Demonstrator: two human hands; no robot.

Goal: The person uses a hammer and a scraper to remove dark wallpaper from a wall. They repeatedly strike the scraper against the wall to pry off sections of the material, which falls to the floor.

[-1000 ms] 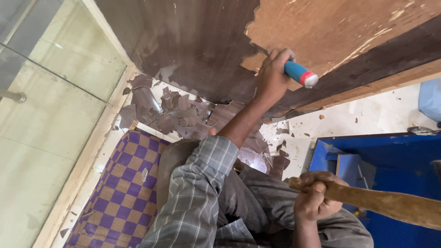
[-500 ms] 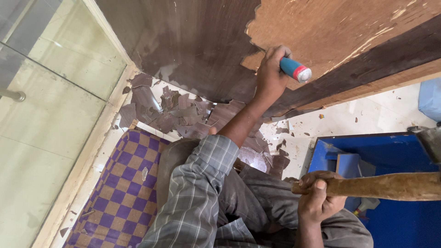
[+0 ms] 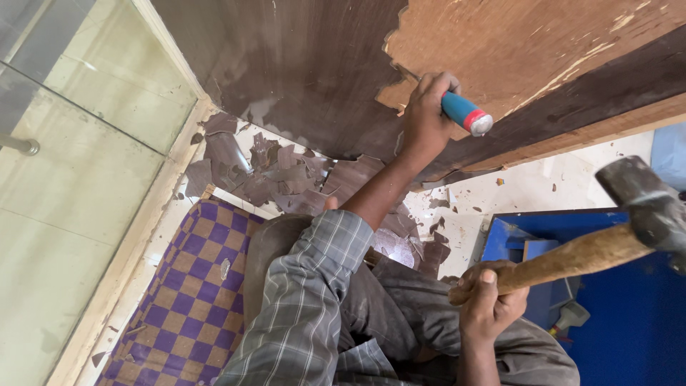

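The left hand (image 3: 427, 114) was wrapped tight around a chisel (image 3: 464, 113) with a blue handle and a red-and-grey butt. Its blade was hidden behind the fingers, apparently set at the ragged edge where dark laminate (image 3: 314, 64) met the bare brown wood (image 3: 514, 43) of the panel standing on edge at the far side of the scene. The right hand (image 3: 486, 300) was clenched low on the wooden shaft of a hammer (image 3: 647, 196), whose iron head hung cocked to the right, well apart from the chisel's butt.

The step in hand looked like stripping laminate off the panel: chisel seated under the skin, hammer drawn back for a blow. The next move would call for the hammer head to land squarely on the chisel's butt while the left hand kept the blade flat against the wood, so it would lift the laminate rather than gouge the panel.

Broken laminate chips (image 3: 279, 175) lay heaped on the floor beneath the panel, beside a purple-and-tan checked mat (image 3: 186, 300). A blue box (image 3: 622, 314) sat near on the right, and a glass pane (image 3: 78, 164) filled the left.
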